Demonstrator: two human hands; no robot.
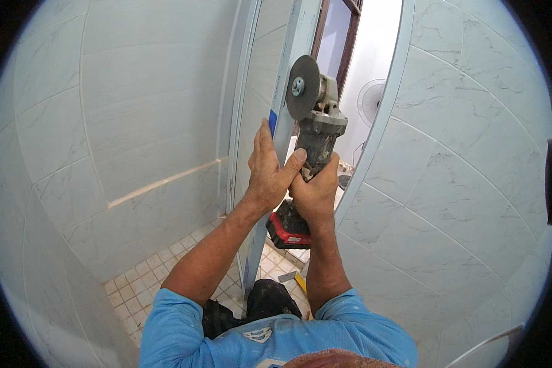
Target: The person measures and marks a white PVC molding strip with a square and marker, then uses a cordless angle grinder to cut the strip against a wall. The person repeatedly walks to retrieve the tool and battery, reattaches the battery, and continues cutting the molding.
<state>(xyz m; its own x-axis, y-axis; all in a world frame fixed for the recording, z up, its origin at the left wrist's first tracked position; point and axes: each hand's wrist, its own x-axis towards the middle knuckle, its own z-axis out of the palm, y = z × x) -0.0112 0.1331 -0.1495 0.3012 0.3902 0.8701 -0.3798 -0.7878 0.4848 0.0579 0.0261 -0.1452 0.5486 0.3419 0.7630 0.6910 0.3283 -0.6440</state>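
Observation:
A battery-powered angle grinder (318, 135) is in my right hand (318, 195), whose fingers wrap around its dark, dusty body. Its thin cutting disc (303, 92) points up and stands close to the edge of a pale blue-grey door (293, 46). Below my grip sits the red and black battery (288, 226). My left hand (267, 168) is open, its fingers stretched upward along the door's edge and its thumb reaching toward the grinder body. Whether that thumb touches the tool, I cannot tell. A blue patch (272, 121) shows on the door edge beside my fingertips.
Tiled walls with grey veining enclose me, the right wall (448, 172) beside the door frame (374, 129). Beyond the doorway stands a round fan (370, 101). On the small-tiled floor (144, 279) near my legs lies a yellow-handled square-like tool (300, 281).

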